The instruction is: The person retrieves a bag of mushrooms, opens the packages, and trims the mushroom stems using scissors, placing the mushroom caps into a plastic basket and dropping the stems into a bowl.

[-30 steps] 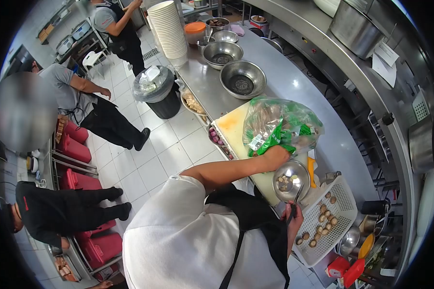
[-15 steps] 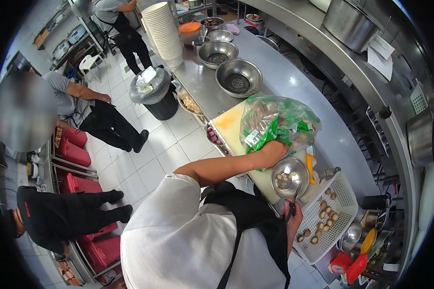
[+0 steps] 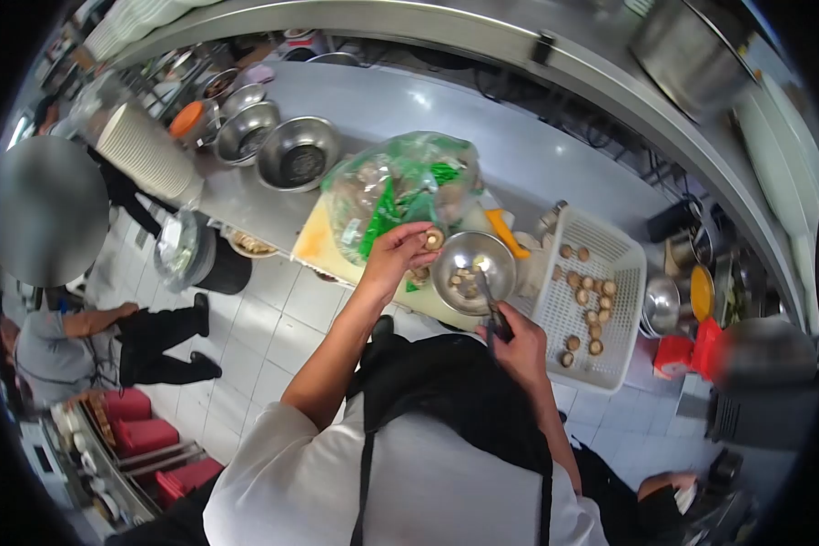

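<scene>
Between the fingers of my left hand is a mushroom, its pale underside showing. My right hand grips dark-handled scissors, whose metal end points over the steel bowl. Small pale pieces lie in that bowl. Behind my left hand a green and clear plastic bag of mushrooms rests on the cutting board. To the right, a white perforated basket holds several mushrooms.
An orange-yellow handle lies behind the bowl. Steel bowls and stacked white containers stand at the left. A red scale is right of the basket. A person stands left, another's arm shows lower right.
The view has turned to the right. My left hand has come out of the bag with a mushroom. My right hand, with the scissors, has risen nearer the bowl.
</scene>
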### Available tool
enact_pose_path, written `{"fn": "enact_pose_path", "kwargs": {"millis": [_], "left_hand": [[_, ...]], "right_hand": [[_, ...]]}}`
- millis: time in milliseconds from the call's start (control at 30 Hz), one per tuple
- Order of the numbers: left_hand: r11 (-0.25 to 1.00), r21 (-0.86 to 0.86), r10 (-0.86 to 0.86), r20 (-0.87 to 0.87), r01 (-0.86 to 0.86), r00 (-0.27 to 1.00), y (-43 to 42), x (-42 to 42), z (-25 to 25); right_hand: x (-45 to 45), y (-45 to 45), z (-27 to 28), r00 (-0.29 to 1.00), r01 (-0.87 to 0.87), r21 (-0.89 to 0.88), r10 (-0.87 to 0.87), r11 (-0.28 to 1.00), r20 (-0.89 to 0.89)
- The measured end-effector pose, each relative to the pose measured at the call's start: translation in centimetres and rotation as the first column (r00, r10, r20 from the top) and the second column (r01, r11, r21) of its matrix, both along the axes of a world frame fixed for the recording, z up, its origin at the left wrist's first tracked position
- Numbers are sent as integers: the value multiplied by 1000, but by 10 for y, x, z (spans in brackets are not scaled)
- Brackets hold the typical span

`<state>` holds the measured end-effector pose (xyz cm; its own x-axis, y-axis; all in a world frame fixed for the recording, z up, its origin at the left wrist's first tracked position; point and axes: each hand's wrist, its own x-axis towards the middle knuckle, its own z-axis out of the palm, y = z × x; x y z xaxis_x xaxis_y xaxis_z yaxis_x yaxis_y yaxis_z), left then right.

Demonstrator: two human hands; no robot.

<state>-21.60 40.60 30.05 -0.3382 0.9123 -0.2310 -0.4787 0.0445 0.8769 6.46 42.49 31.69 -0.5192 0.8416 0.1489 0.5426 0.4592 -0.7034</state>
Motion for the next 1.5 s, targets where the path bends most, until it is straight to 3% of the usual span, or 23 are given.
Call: {"fn": "enact_pose_path", "kwargs": {"millis": [167, 400, 600, 800, 900, 1000, 1100, 1200, 1300, 1400, 1500], "left_hand": [[994, -52, -91, 46, 93, 995, -1, 36, -6], [991, -41, -132, -86, 129, 988, -4, 51, -16], [977, -87, -212, -289, 195, 934, -6, 54, -35], [980, -86, -189, -106, 180, 976, -6, 65, -43], [981, -104, -169, -20, 167, 985, -3, 65, -48], [982, -121, -143, 28, 145, 989, 2, 64, -58], [977, -140, -150, 77, 160, 986, 3, 62, -58], [955, -90, -265, 176, 284, 948, 4, 53, -52], [958, -61, -266, 181, 281, 947, 6, 49, -60], [973, -48, -213, 169, 224, 962, 6, 48, -58], [964, -96, -246, 40, 249, 968, 9, 45, -63]], "right_hand": [[-8, -2, 20, 993, -16, 40, 11, 999, 118], [3, -4, 3, 982, -38, 278, -16, 960, 188], [7, -10, 3, 948, -98, 301, -3, 948, 319], [9, -13, -11, 912, -128, 209, 32, 969, 408], [7, -11, -25, 932, -97, 178, 26, 979, 362], [3, -10, -41, 981, -64, 159, 33, 985, 190], [-4, -12, -54, 984, -80, -339, 19, 937, -178], [-3, -12, -45, 946, -145, -748, -131, 647, -297], [-1, -7, -44, 850, -234, -827, -306, 512, -430], [3, -6, -33, 798, -271, -865, -404, 422, -447], [2, -9, -37, 837, -207, -866, -376, 455, -398]]}}
